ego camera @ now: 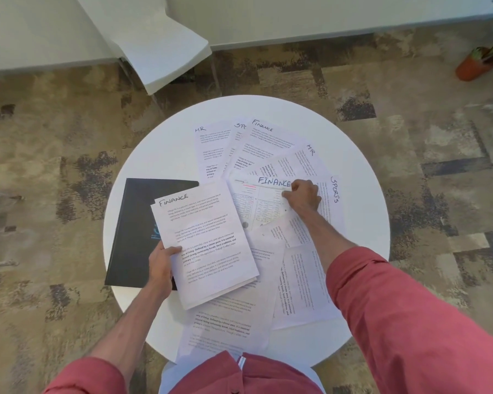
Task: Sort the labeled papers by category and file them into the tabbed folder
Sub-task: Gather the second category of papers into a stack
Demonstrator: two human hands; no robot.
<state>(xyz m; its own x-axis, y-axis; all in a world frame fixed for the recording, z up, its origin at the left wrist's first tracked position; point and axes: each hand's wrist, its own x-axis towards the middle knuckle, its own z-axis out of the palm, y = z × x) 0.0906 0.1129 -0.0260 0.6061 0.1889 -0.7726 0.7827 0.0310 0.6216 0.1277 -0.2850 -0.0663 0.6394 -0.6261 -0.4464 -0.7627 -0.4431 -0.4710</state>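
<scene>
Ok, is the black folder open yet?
No, the black folder lies closed on the table, partly under the Finance stack that the left hand holds.

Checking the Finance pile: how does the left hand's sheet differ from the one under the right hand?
The left sheet holds plain paragraphs; the right sheet shows a table grid. The left sheet is gripped over the black folder; the right sheet lies on the pile. Both labeled Finance.

One round table [160,149], one black folder [134,223], one chair [165,52], one potted plant [477,65], and perhaps a dozen overlapping papers [208,240].
</scene>
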